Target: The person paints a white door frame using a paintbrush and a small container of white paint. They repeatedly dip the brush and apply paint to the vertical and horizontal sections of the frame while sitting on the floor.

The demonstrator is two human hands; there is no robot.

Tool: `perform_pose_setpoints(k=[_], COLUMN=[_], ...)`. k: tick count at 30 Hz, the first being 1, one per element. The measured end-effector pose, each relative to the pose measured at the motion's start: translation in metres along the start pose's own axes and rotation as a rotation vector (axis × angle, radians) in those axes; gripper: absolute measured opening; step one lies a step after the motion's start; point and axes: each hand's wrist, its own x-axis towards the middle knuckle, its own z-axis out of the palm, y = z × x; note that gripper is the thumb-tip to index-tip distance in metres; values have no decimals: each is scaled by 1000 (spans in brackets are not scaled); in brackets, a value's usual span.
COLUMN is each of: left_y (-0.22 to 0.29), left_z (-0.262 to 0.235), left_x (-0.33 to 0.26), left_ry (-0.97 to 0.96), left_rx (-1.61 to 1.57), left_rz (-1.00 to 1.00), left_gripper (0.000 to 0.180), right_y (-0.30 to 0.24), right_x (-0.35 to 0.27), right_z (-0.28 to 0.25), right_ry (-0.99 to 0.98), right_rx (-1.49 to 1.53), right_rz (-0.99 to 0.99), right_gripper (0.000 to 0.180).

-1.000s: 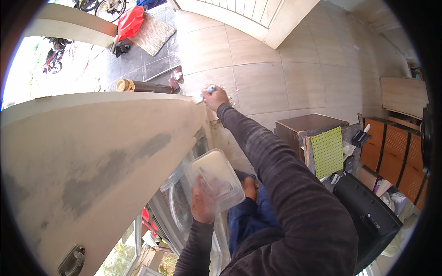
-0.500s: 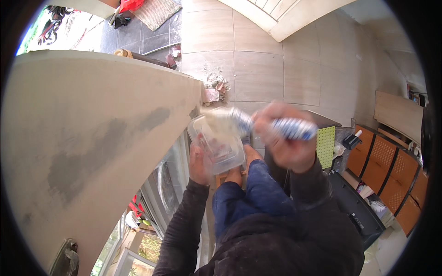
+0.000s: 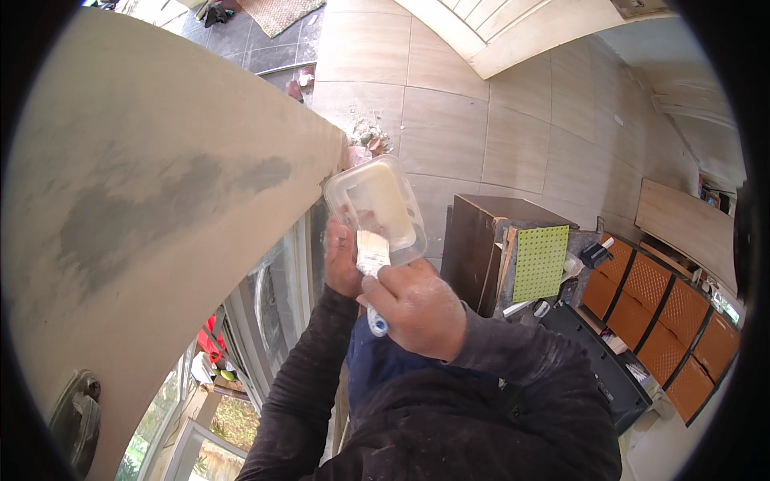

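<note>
Gripping the paintbrush (image 3: pixel 373 256) are right fingers (image 3: pixel 380 295); left fingers (image 3: pixel 342 244) hold a tub (image 3: pixel 345 196).

Tub (image 3: pixel 343 194): we saw thin, translucent plastic, smooth and faintly glossy.
Brush (image 3: pixel 374 256): we found matt, pale bristles and a smooth handle smeared whitish.
Wall (image 3: pixel 160 120): we took it for plaster, matt, with rougher-looking grey patches.
Floor (image 3: pixel 445 120): we saw smooth tiles with a soft sheen.
Debris (image 3: pixel 370 138): we noted dry, crumbly, rough bits.
Sleeves (image 3: pixel 303 377): we saw dark, creased cloth, matt and dusty.
Green panel (image 3: pixel 541 264): we saw a dotted face, but could not tell its material.
Drawers (image 3: pixel 650 280): we saw textured fronts resembling moulded plastic.
Cabinet (image 3: pixel 480 248): we saw smooth, wood-like brown sides, worn at the edge.
</note>
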Motion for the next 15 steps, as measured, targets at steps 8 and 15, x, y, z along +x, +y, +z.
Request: perform_pose_setpoints(k=[8,15], left_y=[6,5], left_z=[11,-4], left_x=[4,3], left_ry=[1,1], left_rx=[79,135], left_rz=[43,44], left_gripper=[57,56], right_y=[13,30], right_x=[7,6], right_z=[-5,-26], right_ry=[36,365], right_rx=[-18,480], right_rz=[50,343], right_gripper=[21,11])
